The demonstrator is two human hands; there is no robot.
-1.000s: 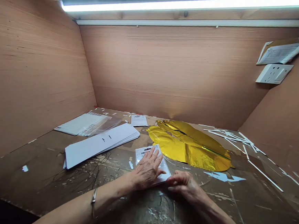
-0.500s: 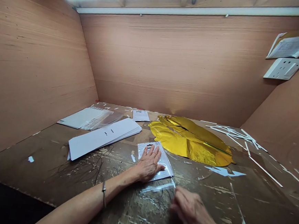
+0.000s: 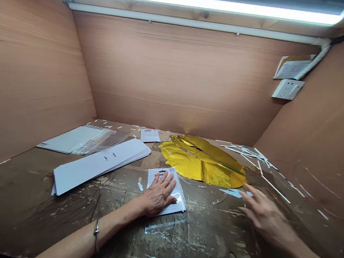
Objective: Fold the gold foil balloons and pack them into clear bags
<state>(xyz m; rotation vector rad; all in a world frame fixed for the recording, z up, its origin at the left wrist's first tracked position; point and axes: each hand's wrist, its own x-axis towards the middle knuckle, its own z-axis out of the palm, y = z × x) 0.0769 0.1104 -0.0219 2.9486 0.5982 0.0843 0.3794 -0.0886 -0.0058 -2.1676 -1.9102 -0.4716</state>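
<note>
My left hand [image 3: 160,194] lies flat with fingers spread on a white printed packet [image 3: 180,201] in a clear sleeve, pressing it to the table. Just below the packet rests a narrow clear plastic strip [image 3: 167,225]. My right hand [image 3: 262,211], slightly blurred, is held with thumb and fingers apart and nothing visible in it. Its fingertips are by the right edge of a pile of flat gold foil pieces [image 3: 187,166] that look like uninflated balloons. A pale blue-white paper scrap [image 3: 229,192] is close to those fingertips.
A fanned stack of long white cards [image 3: 97,165] lies left of the packet, with clear sleeves and white sheets [image 3: 72,139] behind. Another printed packet [image 3: 150,135] is near the back wall. Thin white strips [image 3: 247,151] are scattered at the back right. Wooden walls enclose the table.
My right hand has moved from the packet's lower right corner, beside the clear strip, rightward and away toward the gold foil, and its fingers have opened. My left hand stays on the packet. The view has turned right.
</note>
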